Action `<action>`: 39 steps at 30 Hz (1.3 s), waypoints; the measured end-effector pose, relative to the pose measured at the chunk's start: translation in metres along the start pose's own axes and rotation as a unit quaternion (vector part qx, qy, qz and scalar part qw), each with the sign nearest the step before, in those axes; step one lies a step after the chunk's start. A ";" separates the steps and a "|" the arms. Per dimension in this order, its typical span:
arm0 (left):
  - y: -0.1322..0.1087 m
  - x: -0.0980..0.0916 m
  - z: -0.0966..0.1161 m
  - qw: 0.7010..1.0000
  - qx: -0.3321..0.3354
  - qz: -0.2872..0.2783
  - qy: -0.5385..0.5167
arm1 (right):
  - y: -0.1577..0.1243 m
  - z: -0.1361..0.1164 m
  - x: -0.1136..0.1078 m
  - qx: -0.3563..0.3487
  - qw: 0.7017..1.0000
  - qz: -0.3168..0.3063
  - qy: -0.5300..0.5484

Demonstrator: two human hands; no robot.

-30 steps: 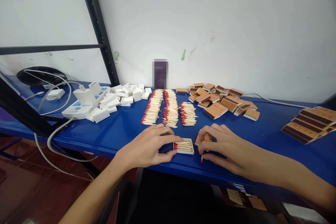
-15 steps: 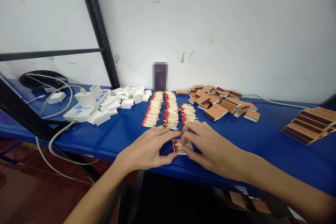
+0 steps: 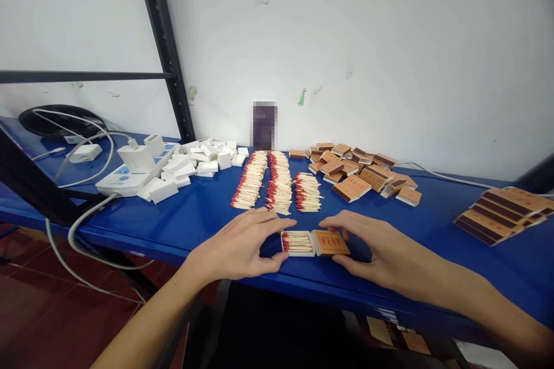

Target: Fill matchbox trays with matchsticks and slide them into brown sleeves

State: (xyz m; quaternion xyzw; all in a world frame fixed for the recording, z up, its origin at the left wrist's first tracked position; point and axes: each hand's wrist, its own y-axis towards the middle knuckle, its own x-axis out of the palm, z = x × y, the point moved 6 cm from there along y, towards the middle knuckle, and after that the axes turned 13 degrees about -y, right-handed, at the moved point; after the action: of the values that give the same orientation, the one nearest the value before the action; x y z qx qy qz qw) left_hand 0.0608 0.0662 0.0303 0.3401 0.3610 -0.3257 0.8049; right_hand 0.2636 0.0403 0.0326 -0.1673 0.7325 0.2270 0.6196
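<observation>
A white matchbox tray point(image 3: 298, 253) filled with red-tipped matches point(image 3: 298, 241) lies near the table's front edge. My left hand point(image 3: 242, 242) grips its left end, thumb at the near corner and forefinger by the far side. Against the tray's right end is an orange matchbox sleeve point(image 3: 330, 243), slightly skewed. My right hand point(image 3: 367, 245) holds the sleeve between thumb at the near edge and fingers at the far edge. Whether the tray's end has entered the sleeve, I cannot tell. Beyond my hands lie three rows of loose matches point(image 3: 279, 184), the right one shorter.
White trays point(image 3: 186, 168) are heaped at the back left beside a power strip point(image 3: 125, 180) with cables. Orange sleeves point(image 3: 352, 184) are piled at the back right, and stacked sleeves point(image 3: 497, 216) stand farther right. A black shelf post point(image 3: 167, 46) rises at the left.
My right hand has left the matches in the tray and moved right, onto the sleeve, which now shows beside the tray. My left hand stays at the tray. The view has shifted slightly.
</observation>
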 end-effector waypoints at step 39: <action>0.001 0.001 0.001 0.999 0.024 -0.020 -0.044 | 0.018 -0.002 -0.001 0.041 0.994 -0.060 0.076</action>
State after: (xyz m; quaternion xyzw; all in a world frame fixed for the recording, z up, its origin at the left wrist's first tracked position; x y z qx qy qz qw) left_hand 0.0623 0.0660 0.0302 0.3377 0.3242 -0.3648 0.8049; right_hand 0.2520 0.0545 0.0361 -0.2022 0.7748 0.1455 0.5811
